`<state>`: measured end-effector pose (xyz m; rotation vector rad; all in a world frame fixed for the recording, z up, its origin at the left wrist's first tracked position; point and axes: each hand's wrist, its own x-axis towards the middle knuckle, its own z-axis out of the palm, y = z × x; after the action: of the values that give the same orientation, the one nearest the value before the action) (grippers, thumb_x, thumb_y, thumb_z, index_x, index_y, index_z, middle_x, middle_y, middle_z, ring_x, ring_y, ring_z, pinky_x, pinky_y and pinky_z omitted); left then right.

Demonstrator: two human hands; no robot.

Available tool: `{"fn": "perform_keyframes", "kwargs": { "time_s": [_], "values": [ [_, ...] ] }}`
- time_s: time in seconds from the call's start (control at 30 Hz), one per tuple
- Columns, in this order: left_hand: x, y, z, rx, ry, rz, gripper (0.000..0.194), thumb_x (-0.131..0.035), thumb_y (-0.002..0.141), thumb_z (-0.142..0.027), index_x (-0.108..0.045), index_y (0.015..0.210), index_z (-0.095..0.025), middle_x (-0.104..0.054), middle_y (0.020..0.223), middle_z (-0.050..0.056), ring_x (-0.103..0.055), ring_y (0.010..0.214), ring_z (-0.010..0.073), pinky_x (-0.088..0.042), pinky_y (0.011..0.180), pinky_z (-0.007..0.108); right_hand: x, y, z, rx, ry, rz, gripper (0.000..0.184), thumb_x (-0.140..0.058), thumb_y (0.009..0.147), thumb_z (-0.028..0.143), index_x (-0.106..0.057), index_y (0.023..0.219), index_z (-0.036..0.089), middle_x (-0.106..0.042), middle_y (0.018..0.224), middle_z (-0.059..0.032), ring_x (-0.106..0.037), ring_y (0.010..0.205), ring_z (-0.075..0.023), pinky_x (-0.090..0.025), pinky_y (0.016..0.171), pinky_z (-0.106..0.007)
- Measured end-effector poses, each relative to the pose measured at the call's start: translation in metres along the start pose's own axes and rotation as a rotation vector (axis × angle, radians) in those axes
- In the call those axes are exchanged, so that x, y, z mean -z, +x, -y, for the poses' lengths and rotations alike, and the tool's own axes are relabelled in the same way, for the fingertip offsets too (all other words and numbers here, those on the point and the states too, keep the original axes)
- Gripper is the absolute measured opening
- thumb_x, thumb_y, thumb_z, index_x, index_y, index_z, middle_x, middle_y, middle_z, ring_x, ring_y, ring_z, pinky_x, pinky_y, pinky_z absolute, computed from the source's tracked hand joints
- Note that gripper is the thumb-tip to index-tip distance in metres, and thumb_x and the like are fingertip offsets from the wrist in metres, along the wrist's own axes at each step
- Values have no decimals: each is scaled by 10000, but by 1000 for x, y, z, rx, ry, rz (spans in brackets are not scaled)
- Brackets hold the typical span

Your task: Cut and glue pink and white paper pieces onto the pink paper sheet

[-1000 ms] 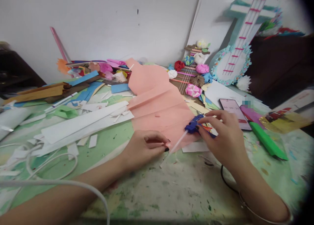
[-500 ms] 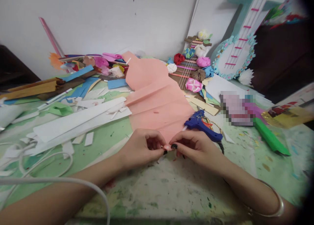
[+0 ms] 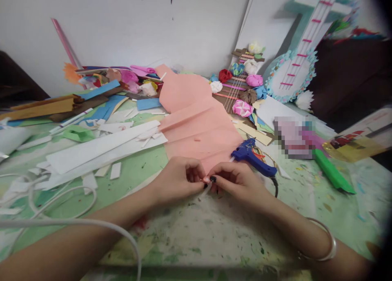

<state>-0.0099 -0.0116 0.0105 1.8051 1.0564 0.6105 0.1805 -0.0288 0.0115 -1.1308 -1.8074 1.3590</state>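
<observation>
From here I see the left hand [image 3: 180, 179] and right hand [image 3: 240, 183] pinching a small pink piece [image 3: 207, 179] between their fingertips, at the near end of the big pink paper [image 3: 196, 117]. Right of that paper lies the blue glue gun [image 3: 254, 157]; left of it, long white strips [image 3: 104, 150]; behind its right side, crumpled paper flowers [image 3: 242, 108].

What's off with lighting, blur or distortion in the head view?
Head view: soft, fairly even light, small highlight on the bracelet; right edge falls to black; yellow-and-white object at right looks smeared; pixelation covers an item right of the glue gun; small piece between left hand and right hand lacks detail.
</observation>
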Motion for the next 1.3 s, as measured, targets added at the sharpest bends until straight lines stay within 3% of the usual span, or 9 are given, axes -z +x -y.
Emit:
{"fn": "perform_keyframes", "kwargs": {
  "time_s": [0.1,0.33,0.63,0.8,0.93,1.3],
  "values": [
    [3,1,0,7,-2,29,105,-642,704,-224,-611,680,-126,-572,578,-11,-486,521,80,-361,459,167,-3,0,0,55,-93,-21,118,-525,851,172,-627,798,143,-607,651,-5,-554,568,-105,-433,537,-219],
    [23,1,-8,-5,-106,240,127,-627,727,-232,-645,750,-109,-645,654,27,-573,590,109,-460,565,217,-7,0,4,197,-363,-83,134,-528,821,105,-656,822,144,-633,673,0,-520,578,-89,-374,533,-198],
    [25,1,-7,-40,9,172,125,-584,747,-212,-664,731,-118,-656,625,19,-568,563,94,-434,527,179,-9,0,4,178,-364,-101,148,-518,816,91,-659,808,138,-638,678,-6,-517,568,-86,-368,523,-193],
    [23,0,-8,-128,101,81,194,-641,741,-294,-647,660,-117,-600,561,-12,-493,510,65,-367,461,143,-11,2,5,167,-323,-110,128,-522,814,101,-646,799,129,-639,676,-16,-522,566,-90,-376,518,-198],
    [20,-1,-9,-201,188,17,139,-617,729,-216,-635,628,-123,-591,535,-25,-480,489,55,-359,453,134,-11,2,3,173,-278,-118,104,-536,804,101,-634,790,131,-644,684,-17,-538,586,-95,-388,528,-199],
    [22,-9,-7,-367,260,72,104,-574,746,-130,-673,772,-109,-684,685,33,-596,572,92,-476,556,173,-12,2,1,188,-240,-103,103,-528,802,101,-623,794,139,-654,710,-22,-567,617,-103,-421,560,-211]
  ]
}}
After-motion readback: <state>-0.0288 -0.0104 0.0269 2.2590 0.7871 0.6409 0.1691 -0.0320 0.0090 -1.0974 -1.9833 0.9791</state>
